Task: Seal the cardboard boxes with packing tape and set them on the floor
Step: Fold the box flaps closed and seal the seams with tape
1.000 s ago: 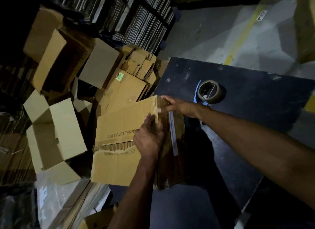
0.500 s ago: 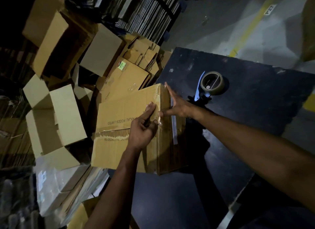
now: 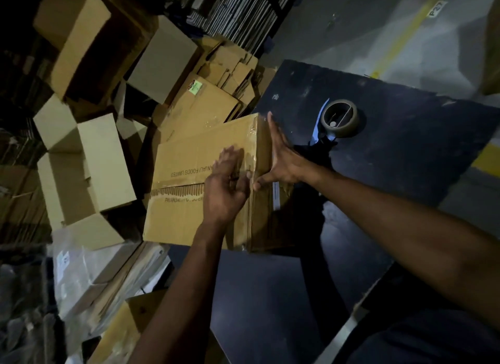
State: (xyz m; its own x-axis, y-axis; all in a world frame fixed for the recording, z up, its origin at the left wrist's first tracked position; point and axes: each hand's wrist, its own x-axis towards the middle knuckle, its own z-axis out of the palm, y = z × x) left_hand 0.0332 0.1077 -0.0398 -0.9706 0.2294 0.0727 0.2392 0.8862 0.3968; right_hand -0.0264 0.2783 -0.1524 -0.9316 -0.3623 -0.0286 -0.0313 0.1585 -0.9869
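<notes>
A: Here, the fingers (image 3: 230,160) of the left hand (image 3: 226,193) are seen extended and loosely spread, laid flat on the top face of the cardboard box (image 3: 194,185); nothing is pinched.

B: And the right hand (image 3: 284,160)?

A: Held flat against the box's right side at the upper corner, its fingers (image 3: 273,130) straight and close together, thumb stretched toward the left hand. Nothing is gripped. Glossy packing tape (image 3: 250,147) is noted along the edge between the two hands.

B: Box position?

A: Set on the left edge of the dark desk (image 3: 405,160), its top face tilted toward the camera. Printed lettering is seen upside down on that face.

B: Surroundings?

A: A tape dispenser (image 3: 339,118) with a blue blade guard is recorded on the desk, just beyond the right hand, not touching it. Open and flattened cartons (image 3: 89,158) are piled to the left. A yellow line (image 3: 403,30) is marked on the grey floor (image 3: 351,25) behind the desk.
</notes>
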